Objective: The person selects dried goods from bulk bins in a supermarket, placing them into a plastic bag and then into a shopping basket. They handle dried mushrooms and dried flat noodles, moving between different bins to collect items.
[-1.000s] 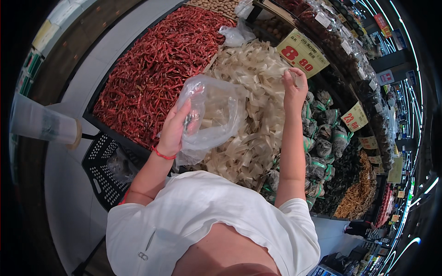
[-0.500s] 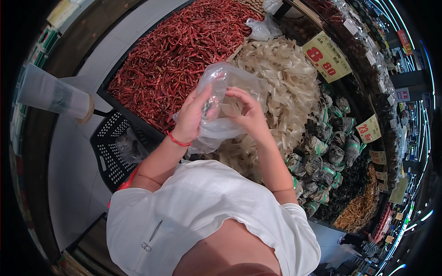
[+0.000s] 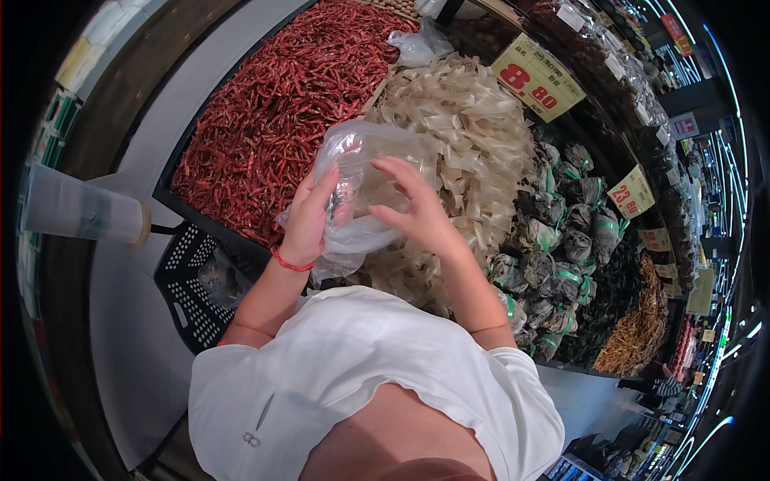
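Observation:
A clear plastic bag (image 3: 365, 144) is held with its mouth spread, in front of my chest. My left hand (image 3: 309, 210) grips its left side, thumb up along the film and fingertips showing through. My right hand (image 3: 417, 210) is at the bag's right side with thumb and fingers apart, holding nothing that I can see. What lies inside the bag is hard to make out through the film. Beneath and beyond it spreads a heap of pale, translucent flat dried noodle sheets (image 3: 473, 128).
Dried red chillies (image 3: 265, 128) fill the bin at left. Dark bundles tied with green bands (image 3: 565, 276) lie at right, beside golden-brown dried strands (image 3: 634, 341). A black perforated basket (image 3: 188, 280) and a bag-roll holder (image 3: 80, 204) stand at left. A yellow price sign (image 3: 537, 76) stands behind.
My right hand's fingers have opened from around a pale piece at the bag's mouth. The piece no longer shows between them. The whole view has shifted slightly; my left hand keeps its grip.

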`<action>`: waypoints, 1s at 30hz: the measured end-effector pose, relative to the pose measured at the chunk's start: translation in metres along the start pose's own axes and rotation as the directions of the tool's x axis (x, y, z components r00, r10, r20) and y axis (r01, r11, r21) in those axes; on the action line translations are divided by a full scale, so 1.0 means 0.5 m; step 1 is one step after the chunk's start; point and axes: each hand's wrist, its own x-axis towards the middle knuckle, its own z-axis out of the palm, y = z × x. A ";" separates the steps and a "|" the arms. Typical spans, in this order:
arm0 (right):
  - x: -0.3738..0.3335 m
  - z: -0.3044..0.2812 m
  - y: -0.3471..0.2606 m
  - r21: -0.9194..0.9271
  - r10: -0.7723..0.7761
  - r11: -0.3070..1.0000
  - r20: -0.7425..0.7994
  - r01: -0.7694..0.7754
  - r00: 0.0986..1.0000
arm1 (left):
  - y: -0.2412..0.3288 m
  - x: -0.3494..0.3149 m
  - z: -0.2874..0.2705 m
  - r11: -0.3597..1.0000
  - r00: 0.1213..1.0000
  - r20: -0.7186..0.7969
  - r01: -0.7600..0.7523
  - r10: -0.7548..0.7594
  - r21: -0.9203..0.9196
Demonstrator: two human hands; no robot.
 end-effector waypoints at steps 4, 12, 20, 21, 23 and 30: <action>0.001 -0.035 0.011 0.217 0.074 0.975 -0.159 -0.038 0.984 | 0.002 0.000 -0.010 1.000 1.000 -0.005 -0.016 0.016 -0.026; -0.040 -0.167 0.112 -0.425 0.033 0.856 -0.525 -0.295 0.851 | 0.002 0.005 -0.018 0.999 0.999 -0.042 -0.011 0.012 0.045; -0.039 -0.196 0.201 -0.473 0.099 0.771 -0.572 -0.426 0.814 | -0.003 0.007 -0.013 0.997 1.000 0.000 0.000 0.000 0.079; -0.033 -0.195 0.199 -0.489 0.083 0.768 -0.565 -0.414 0.821 | -0.005 0.007 -0.013 0.997 1.000 -0.004 0.000 0.000 0.076; -0.026 -0.193 0.196 -0.522 0.051 0.759 -0.550 -0.390 0.834 | -0.009 0.007 -0.013 0.997 1.000 -0.011 -0.001 0.001 0.071; -0.025 -0.192 0.211 -0.549 -0.031 0.767 -0.549 -0.332 0.835 | -0.008 0.005 -0.012 0.999 1.000 0.017 0.010 -0.010 0.038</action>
